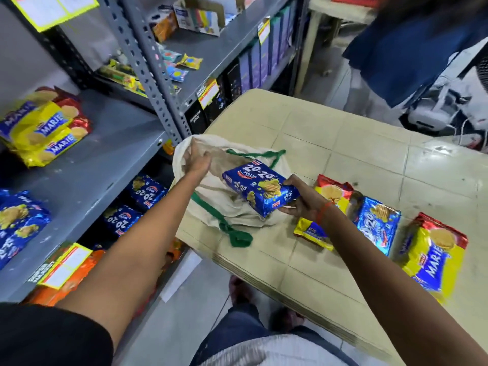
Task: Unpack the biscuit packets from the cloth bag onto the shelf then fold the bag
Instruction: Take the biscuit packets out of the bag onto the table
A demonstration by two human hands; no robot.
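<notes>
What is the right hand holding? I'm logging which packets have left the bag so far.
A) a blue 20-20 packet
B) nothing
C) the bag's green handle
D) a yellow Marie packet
A: the right hand grips a blue 20-20 packet over the cloth bag, while the left hand holds the bag's rim.

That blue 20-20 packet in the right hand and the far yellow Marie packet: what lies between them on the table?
In the head view, another Marie packet, partly hidden by the right hand, then a second blue 20-20 packet.

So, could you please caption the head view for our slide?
Right hand lifts a blue 20-20 packet from the cloth bag, held by the left hand.
</notes>
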